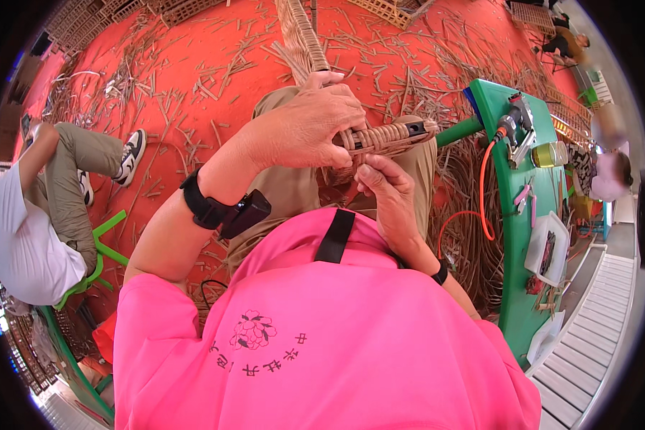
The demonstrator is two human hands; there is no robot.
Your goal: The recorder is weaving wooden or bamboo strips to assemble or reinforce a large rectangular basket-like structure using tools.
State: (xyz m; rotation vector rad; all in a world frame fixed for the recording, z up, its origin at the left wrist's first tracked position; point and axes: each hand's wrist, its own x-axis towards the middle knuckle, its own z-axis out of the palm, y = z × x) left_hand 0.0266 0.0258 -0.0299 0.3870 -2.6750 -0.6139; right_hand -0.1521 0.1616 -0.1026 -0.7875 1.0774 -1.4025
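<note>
A frame piece wrapped in brown wicker strips [387,138] lies across my lap, with a dark end showing at its right. Another wrapped bar [299,34] runs away from it toward the far side. My left hand [304,125] grips the wrapped piece from above, thumb on the near side and fingers curled over the far side. Just below it, my right hand [390,188] has its thumb and fingers pinched together beside the wrapping. Whatever lies in that pinch is too small or hidden to make out.
On the right, a green table [496,236] bears a power tool [510,123] with an orange hose, a glass jar [549,155], pink-handled scissors [523,197] and a white tray [550,247]. Strip scraps litter the red floor [215,72]. A seated person [43,215] is at left.
</note>
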